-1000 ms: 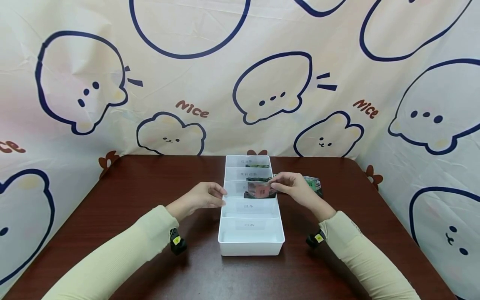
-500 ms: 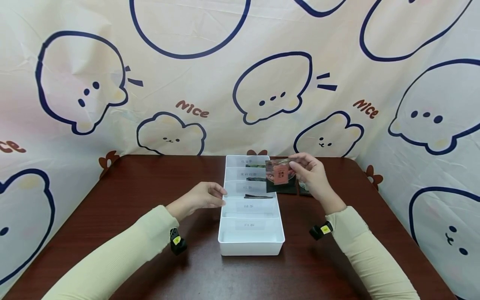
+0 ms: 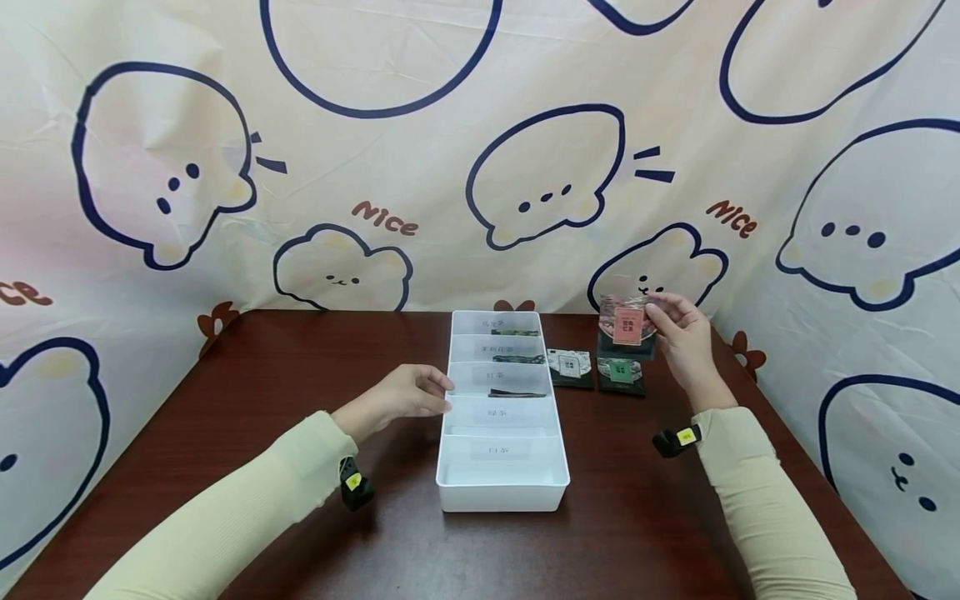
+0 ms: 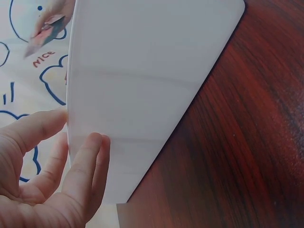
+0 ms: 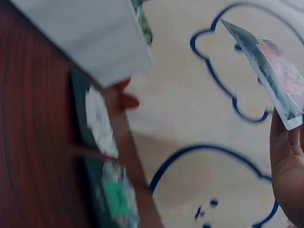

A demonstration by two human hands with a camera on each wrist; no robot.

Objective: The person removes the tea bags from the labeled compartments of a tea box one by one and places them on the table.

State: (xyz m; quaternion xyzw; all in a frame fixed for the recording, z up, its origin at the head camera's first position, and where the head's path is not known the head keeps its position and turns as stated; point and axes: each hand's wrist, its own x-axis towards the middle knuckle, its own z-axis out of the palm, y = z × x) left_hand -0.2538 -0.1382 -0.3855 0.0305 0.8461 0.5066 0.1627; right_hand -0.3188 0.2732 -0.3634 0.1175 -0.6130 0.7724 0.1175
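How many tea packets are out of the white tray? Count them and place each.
3. One red-labelled packet is held up by the right hand; a white-labelled packet and a green-labelled packet lie on the table right of the tray. Others may be hidden.

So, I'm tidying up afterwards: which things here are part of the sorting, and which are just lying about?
In use:
red-label packet in right hand
white divided tray, left hand touching it
two packets on table

Lying about:
cartoon backdrop cloth
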